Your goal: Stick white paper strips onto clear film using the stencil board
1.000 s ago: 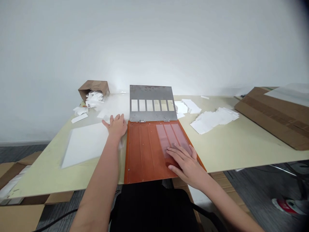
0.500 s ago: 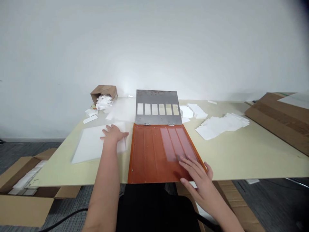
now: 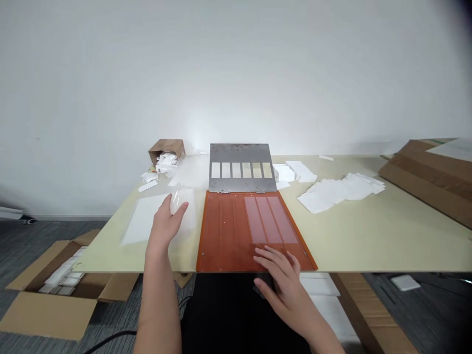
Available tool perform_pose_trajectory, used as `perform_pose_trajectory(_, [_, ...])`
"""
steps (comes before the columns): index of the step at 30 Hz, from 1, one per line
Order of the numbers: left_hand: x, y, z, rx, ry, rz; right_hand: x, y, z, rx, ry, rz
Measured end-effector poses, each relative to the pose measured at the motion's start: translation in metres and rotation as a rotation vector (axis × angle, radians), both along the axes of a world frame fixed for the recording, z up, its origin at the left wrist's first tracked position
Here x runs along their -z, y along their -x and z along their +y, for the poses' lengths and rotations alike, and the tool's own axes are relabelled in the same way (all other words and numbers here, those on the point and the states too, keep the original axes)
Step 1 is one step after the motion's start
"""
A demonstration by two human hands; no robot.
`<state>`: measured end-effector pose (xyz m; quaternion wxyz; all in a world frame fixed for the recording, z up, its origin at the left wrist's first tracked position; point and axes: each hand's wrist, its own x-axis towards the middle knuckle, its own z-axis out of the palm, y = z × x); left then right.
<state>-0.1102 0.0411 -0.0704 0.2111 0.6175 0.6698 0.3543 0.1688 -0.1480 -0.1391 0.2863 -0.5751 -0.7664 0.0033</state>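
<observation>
My left hand (image 3: pixel 165 221) is above the stack of translucent plastic sheets (image 3: pixel 142 219), with a glossy clear sheet (image 3: pixel 177 195) bent up between thumb and fingers. Its fingertips are partly hidden, but the hand appears to hold this sheet. My right hand (image 3: pixel 282 282) hovers palm down, fingers spread, over the front edge of an orange board (image 3: pixel 224 236), holding nothing. On the board's right half lie pale translucent strips (image 3: pixel 271 219). A metal plate (image 3: pixel 239 152) with a row of rectangular windows is hinged at the board's back and stands raised.
A small carton (image 3: pixel 167 146) spills white pieces at the back left. White cards (image 3: pixel 339 191) lie fanned on the right of the table (image 3: pixel 350 241), before a large brown carton (image 3: pixel 431 177). An open box (image 3: pixel 51 314) of white pieces sits on the floor at left.
My left hand has gone from lying flat on the sheets to a raised grip with a clear sheet lifting. My right hand has shifted left along the board's front edge.
</observation>
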Motion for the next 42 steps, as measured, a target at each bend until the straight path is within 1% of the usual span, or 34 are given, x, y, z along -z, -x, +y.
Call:
perform_pose_trajectory(2, [-0.010, -0.007, -0.020, 0.040, -0.092, -0.154, -0.006, 0.018, 0.006, -0.032, 0.033, 0.089])
perform_pose_trajectory(4, [-0.018, -0.017, -0.038, 0.066, -0.140, -0.264, -0.014, 0.037, 0.015, -0.071, 0.056, 0.228])
perform_pose_trajectory(7, [-0.024, -0.029, -0.055, 0.074, -0.154, -0.355, -0.024, 0.066, 0.032, -0.126, 0.058, 0.542])
perform_pose_trajectory(9, [-0.025, -0.035, -0.060, 0.110, -0.149, -0.421, -0.029, 0.082, 0.042, -0.119, 0.064, 0.761])
perform_pose_trajectory(11, [-0.024, -0.039, -0.062, 0.130, -0.160, -0.483, -0.034, 0.095, 0.051, -0.118, 0.102, 0.933])
perform_pose_trajectory(14, [-0.021, -0.044, -0.061, 0.107, -0.210, -0.507, -0.038, 0.107, 0.056, -0.132, 0.156, 1.088])
perform_pose_trajectory(16, [-0.019, -0.047, -0.062, 0.107, -0.245, -0.508, -0.038, 0.111, 0.055, -0.112, 0.147, 1.142])
perform_pose_trajectory(17, [-0.018, -0.049, -0.064, 0.100, -0.256, -0.507, -0.037, 0.111, 0.055, -0.091, 0.131, 1.159])
perform_pose_trajectory(19, [-0.016, -0.054, -0.072, 0.041, -0.271, -0.470, -0.033, 0.111, 0.053, -0.035, 0.087, 1.182])
perform_pose_trajectory(21, [-0.012, -0.060, -0.088, -0.069, -0.295, -0.371, -0.028, 0.110, 0.052, 0.031, 0.035, 1.186])
perform_pose_trajectory(22, [-0.009, -0.063, -0.097, -0.081, -0.317, -0.317, -0.026, 0.110, 0.052, 0.069, -0.002, 1.176])
perform_pose_trajectory(23, [-0.005, -0.067, -0.106, -0.094, -0.335, -0.299, -0.023, 0.109, 0.052, 0.106, -0.047, 1.158])
perform_pose_trajectory(24, [-0.002, -0.070, -0.116, -0.090, -0.320, -0.312, -0.021, 0.109, 0.052, 0.136, -0.093, 1.133])
perform_pose_trajectory(25, [0.002, -0.073, -0.124, -0.069, -0.268, -0.362, -0.019, 0.109, 0.052, 0.158, -0.138, 1.103])
perform_pose_trajectory(26, [0.006, -0.077, -0.130, -0.011, -0.176, -0.450, -0.018, 0.109, 0.052, 0.168, -0.178, 1.071])
perform_pose_trajectory(27, [0.010, -0.080, -0.135, 0.075, -0.083, -0.546, -0.016, 0.110, 0.052, 0.169, -0.211, 1.041])
perform_pose_trajectory(29, [0.014, -0.085, -0.140, 0.168, 0.027, -0.685, -0.014, 0.112, 0.051, 0.149, -0.253, 0.993])
perform_pose_trajectory(30, [0.016, -0.087, -0.140, 0.178, 0.042, -0.735, -0.013, 0.113, 0.051, 0.139, -0.273, 0.971])
perform_pose_trajectory(33, [0.017, -0.091, -0.137, 0.124, 0.002, -0.845, -0.011, 0.118, 0.048, 0.129, -0.322, 0.930])
perform_pose_trajectory(36, [0.020, -0.090, -0.134, 0.113, -0.007, -0.991, -0.011, 0.121, 0.047, 0.144, -0.377, 0.892])
perform_pose_trajectory(39, [0.025, -0.088, -0.131, 0.102, 0.055, -1.180, -0.013, 0.121, 0.046, 0.153, -0.414, 0.847])
perform_pose_trajectory(42, [0.028, -0.085, -0.128, 0.093, 0.126, -1.268, -0.015, 0.119, 0.045, 0.132, -0.403, 0.826])
